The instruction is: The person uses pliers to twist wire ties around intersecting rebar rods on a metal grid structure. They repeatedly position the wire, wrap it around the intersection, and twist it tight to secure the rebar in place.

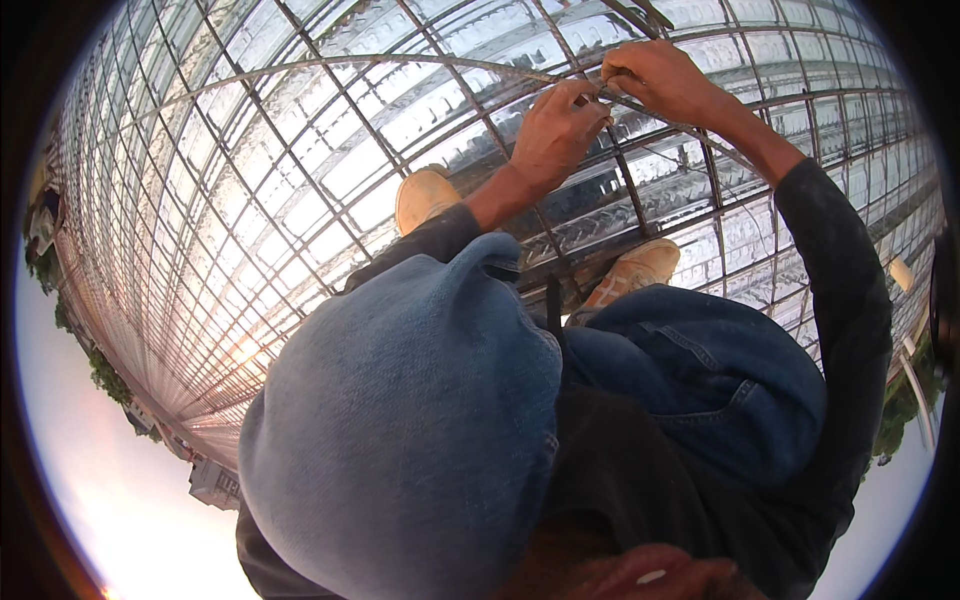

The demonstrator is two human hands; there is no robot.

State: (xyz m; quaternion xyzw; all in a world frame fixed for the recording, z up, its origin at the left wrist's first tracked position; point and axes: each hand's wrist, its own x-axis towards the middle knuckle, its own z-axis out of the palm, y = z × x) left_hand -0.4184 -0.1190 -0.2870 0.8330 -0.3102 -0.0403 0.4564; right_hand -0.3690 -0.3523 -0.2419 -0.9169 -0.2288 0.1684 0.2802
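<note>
My left hand (562,130) is closed in a pinch, its fingertips close to my right hand, over a grid of steel reinforcing bars (627,178). My right hand (662,82) is curled shut just beside it, to the right and slightly farther off. Whatever the fingers grip is too small or too hidden to name. A long thin rod (430,59) arcs across the grid and passes where both hands meet. Beneath the right hand, thin loose wire (668,157) hangs or lies among the bars.
Ribbed, shiny metal decking (480,160) lies under the bars. My tan shoes, left (425,197) and right (645,265), stand at the grid, with my bent knees in blue jeans (400,420) close below my arms. Trees (108,378) and a building (213,484) show beyond the edge.
</note>
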